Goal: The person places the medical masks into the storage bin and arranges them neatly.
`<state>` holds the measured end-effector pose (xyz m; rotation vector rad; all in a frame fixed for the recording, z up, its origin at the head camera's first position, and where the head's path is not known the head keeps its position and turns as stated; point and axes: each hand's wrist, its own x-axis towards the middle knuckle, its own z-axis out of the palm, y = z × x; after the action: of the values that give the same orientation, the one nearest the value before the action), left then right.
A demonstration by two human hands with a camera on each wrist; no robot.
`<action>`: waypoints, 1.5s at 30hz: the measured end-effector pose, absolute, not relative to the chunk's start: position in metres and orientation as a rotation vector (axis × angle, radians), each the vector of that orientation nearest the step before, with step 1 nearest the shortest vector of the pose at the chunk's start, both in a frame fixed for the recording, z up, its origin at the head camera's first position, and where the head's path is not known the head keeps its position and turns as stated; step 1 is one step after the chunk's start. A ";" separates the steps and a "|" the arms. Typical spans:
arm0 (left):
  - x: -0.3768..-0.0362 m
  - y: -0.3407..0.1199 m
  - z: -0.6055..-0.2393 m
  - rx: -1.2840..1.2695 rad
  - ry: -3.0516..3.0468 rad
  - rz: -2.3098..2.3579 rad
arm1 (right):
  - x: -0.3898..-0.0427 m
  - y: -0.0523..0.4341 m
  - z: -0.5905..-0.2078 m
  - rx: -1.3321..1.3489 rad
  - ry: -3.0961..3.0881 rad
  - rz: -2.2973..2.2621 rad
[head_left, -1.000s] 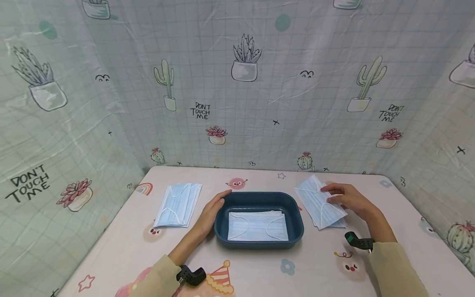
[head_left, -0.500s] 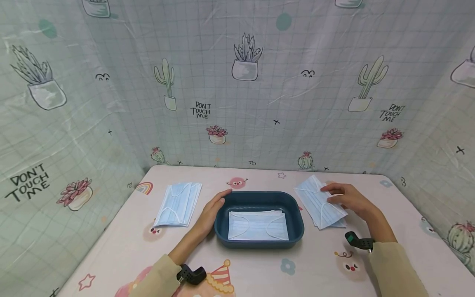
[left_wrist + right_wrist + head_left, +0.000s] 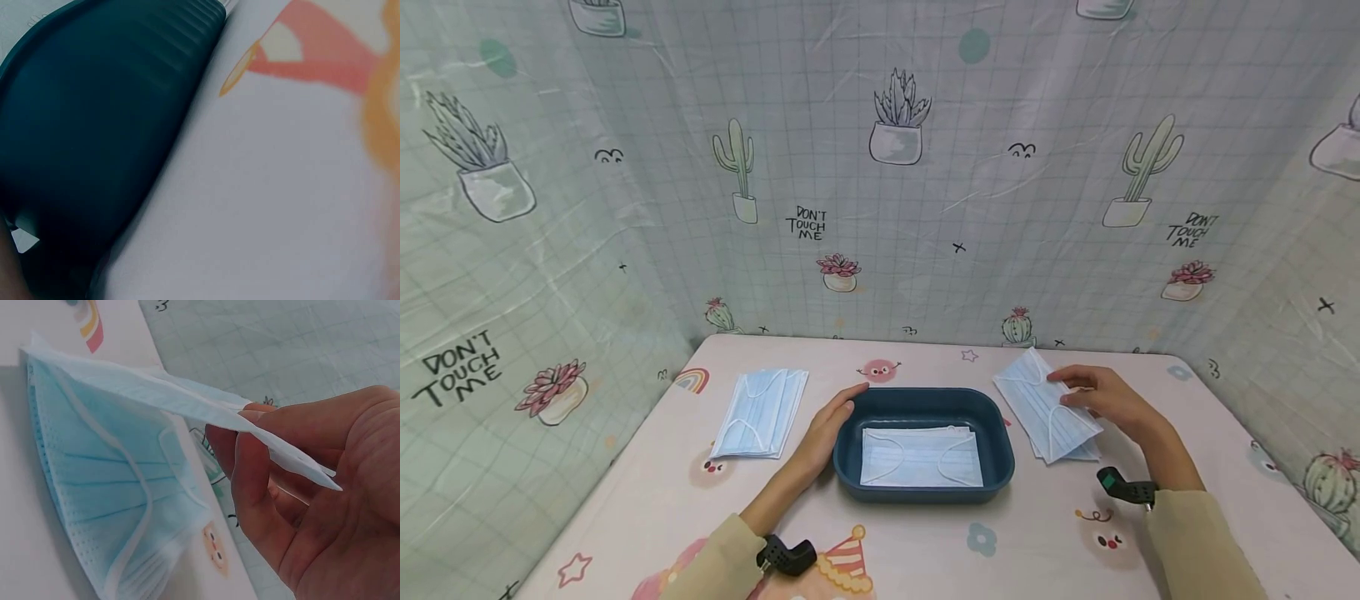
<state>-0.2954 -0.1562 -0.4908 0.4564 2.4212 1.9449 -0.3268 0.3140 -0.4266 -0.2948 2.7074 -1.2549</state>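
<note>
Blue masks (image 3: 921, 460) inside navy tray (image 3: 925, 495)

Plain beige sleeves (image 3: 718, 560) adjoin black wrist cameras (image 3: 790, 557).

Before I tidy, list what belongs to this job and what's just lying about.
Likely job:
dark blue rectangular tray, left hand touching it
light blue pleated face mask, right hand pinching it
masks inside tray
left mask pile

Apparently just scenery:
pink cartoon-print tablecloth
pale cactus-print sheet

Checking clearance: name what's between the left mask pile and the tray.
In the head view, the left hand lies there, touching the tray.
</note>
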 end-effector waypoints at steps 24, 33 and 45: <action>-0.295 -0.157 -0.491 0.465 2.411 1.949 | -0.311 0.293 -0.390 -0.436 2.761 -1.263; -0.297 -0.157 -0.493 0.469 2.409 1.950 | -0.307 0.287 -0.380 -0.450 2.769 -1.241; -0.295 -0.159 -0.493 0.497 2.406 1.963 | -0.300 0.278 -0.376 -0.450 2.780 -1.227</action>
<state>-0.2953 -0.1593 -0.4931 0.4969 2.4059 1.9628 -0.2999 0.2781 -0.3763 -0.4500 2.7799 -1.2268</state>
